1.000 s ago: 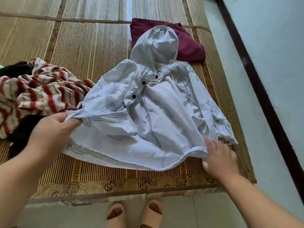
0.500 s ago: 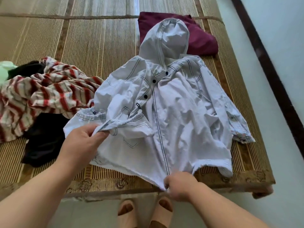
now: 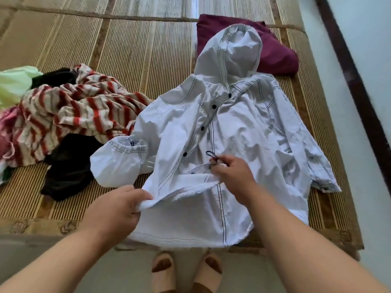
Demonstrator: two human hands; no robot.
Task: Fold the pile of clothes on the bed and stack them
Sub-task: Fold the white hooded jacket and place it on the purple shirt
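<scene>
A white hooded jacket with dark stitching and dark buttons lies spread on the bed's woven mat, hood pointing away from me. My left hand grips the lower left front panel near the hem and lifts it. At the jacket's middle, my right hand pinches the front placket beside a small dark cord loop. A folded maroon garment lies under the hood at the far right. The unfolded pile sits at the left: a red-and-cream striped garment, a black one and a pale green one.
The mat's near edge runs just below my hands, with the jacket hem hanging slightly over it. My feet in tan sandals stand on the floor below. A pale wall with a dark strip borders the bed on the right.
My right hand left the hem and moved up to the jacket's middle. My left hand shifted down and right along the left front panel. The left sleeve now lies loose on the mat.
</scene>
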